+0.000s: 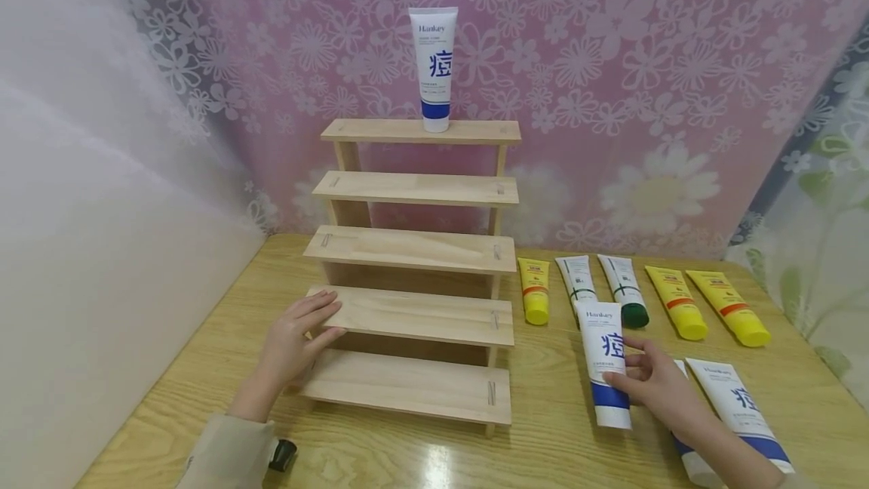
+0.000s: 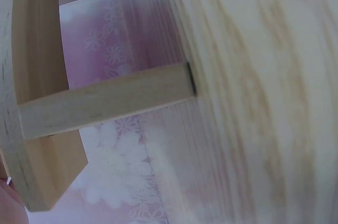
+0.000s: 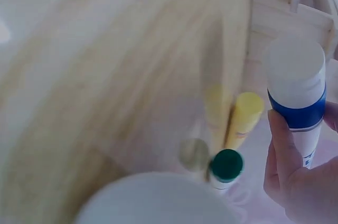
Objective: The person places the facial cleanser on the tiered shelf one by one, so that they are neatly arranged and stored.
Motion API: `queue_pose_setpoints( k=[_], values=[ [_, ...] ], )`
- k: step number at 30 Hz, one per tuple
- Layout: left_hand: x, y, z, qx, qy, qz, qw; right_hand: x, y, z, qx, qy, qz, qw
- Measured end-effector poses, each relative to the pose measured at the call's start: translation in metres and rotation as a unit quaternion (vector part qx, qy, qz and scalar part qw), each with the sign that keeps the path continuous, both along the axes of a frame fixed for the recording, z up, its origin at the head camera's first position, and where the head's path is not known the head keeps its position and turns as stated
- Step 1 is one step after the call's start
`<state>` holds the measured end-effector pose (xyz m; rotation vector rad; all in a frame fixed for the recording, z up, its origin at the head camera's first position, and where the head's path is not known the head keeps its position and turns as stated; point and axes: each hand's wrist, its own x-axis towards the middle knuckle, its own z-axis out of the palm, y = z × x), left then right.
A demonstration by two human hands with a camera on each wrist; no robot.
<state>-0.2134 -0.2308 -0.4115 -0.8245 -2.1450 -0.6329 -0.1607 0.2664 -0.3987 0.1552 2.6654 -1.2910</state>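
Note:
My right hand holds a white squeeze tube with a blue band, thumb on its front and fingers behind. It is upright, slightly tilted, cap end down; the right wrist view shows its white cap by my fingers. My left hand grips the left end of the second-lowest board of a stepped wooden display stand, fingers over the top and thumb at the front edge. That hand is almost wholly outside the left wrist view, where a wooden support shows. A matching tube stands upright on the top step.
Right of the stand lie yellow tubes and two white tubes with green caps. Two more white-and-blue tubes, one the right tube, lie by my right forearm. A flowered backdrop hangs behind the wooden table.

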Motion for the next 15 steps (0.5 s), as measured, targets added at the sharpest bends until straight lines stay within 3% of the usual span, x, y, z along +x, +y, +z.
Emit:
queue_pose_setpoints(
  k=[3, 15],
  values=[
    [0.0, 0.0, 0.0, 0.0, 0.0, 0.0, 1.0, 0.0, -0.004, 0.006, 0.018, 0.033, 0.006, 0.9993],
    [0.0, 0.0, 0.0, -0.001, 0.0, 0.006, 1.0, -0.002, -0.031, 0.029, -0.036, 0.149, 0.017, 0.9881]
  ],
)
